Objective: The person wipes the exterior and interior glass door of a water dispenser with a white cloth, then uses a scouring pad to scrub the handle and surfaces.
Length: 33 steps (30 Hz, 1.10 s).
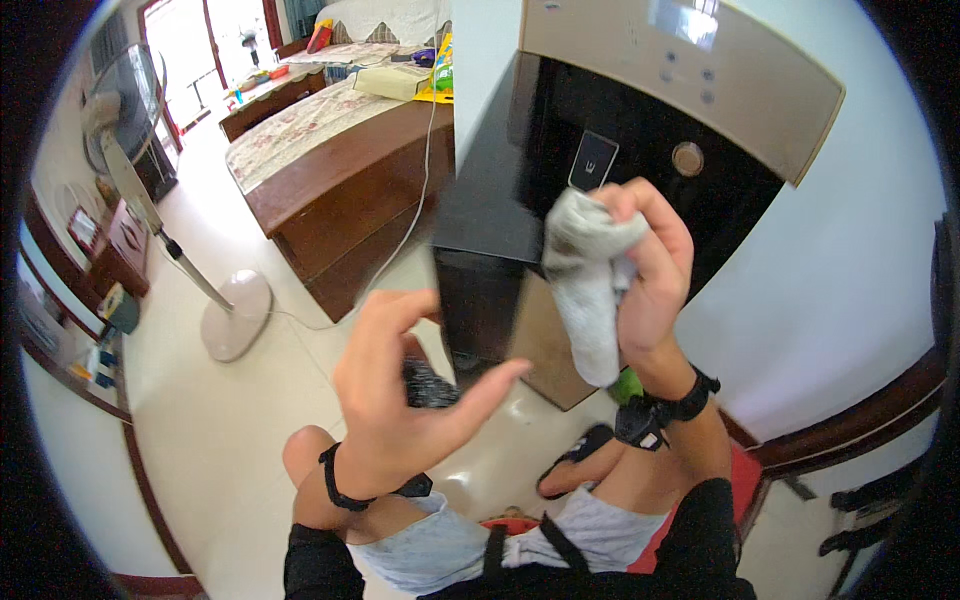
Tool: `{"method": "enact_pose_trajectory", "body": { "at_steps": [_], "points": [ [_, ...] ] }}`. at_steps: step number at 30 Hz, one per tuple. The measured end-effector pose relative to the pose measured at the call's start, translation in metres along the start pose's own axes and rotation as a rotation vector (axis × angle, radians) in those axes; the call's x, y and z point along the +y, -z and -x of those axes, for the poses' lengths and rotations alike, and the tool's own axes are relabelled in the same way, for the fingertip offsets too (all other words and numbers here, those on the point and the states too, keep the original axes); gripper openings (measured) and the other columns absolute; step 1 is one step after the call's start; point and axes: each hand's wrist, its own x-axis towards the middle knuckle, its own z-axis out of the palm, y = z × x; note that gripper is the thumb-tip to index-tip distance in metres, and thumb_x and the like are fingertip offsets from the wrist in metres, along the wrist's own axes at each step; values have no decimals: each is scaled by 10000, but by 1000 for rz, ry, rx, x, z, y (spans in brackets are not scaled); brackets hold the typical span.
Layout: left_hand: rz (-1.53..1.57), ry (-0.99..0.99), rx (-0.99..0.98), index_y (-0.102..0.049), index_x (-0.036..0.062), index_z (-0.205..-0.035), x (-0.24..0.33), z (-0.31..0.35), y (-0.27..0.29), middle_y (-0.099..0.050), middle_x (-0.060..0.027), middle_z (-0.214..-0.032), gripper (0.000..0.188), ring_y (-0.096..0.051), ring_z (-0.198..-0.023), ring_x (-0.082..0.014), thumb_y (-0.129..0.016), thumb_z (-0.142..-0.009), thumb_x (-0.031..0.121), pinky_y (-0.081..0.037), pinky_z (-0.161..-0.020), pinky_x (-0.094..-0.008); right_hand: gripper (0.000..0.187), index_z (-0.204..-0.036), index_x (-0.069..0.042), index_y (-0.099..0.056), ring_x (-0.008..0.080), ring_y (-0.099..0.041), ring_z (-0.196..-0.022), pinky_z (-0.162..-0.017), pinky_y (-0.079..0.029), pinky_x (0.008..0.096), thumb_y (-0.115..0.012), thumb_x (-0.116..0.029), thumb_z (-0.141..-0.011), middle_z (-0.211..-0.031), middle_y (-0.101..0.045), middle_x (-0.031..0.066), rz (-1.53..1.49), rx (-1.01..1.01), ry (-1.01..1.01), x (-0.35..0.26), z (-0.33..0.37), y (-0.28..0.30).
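My right hand grips a crumpled grey-white cloth with a dark smudge, its lower end hanging down. The cloth is in front of a black appliance with a gold-coloured upper panel, which looks like a water dispenser. I cannot tell whether the cloth touches it. A small dark rectangular panel and a round metal button sit on its front. My left hand is open beside the appliance's lower left corner, thumb and fingers apart, holding nothing. Both wrists wear black straps.
A pedestal fan's round base stands on the tiled floor at the left. A brown wooden bench with a patterned cover fills the back, and a white cable runs down past it. Something red is beneath me at the right.
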Motion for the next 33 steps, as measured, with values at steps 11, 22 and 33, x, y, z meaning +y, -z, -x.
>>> {"method": "enact_pose_trajectory", "body": {
  "at_steps": [11,22,33],
  "points": [
    [204,-19,-251,-573,35,-1147,35,-5,-54,-590,-80,-968,558,-621,-691,-205,-808,-742,338,-477,-488,-289,858,-1366,72,-446,232,-635,-1059,-955,-501,346,-616,-209,-574,-1173,-636,153,316,57,-331,-74,58,62],
    [753,-50,-635,-486,33,-1223,48,25,-104,-484,-151,-1037,544,-599,-710,-329,-705,-755,202,-511,-526,-374,1143,-1559,-78,97,252,-608,-907,-846,-465,324,-582,-145,-642,-1023,-617,203,282,-74,-790,-98,110,105],
    [914,-75,-610,-450,30,-1229,45,35,-121,-580,-182,-1067,506,-632,-836,-376,-630,-756,42,-531,-648,-422,839,-1471,44,-228,256,-444,-1185,-1057,-319,375,-699,-315,-877,-1287,-462,152,548,-657,-675,-79,111,122]
  ]
}}
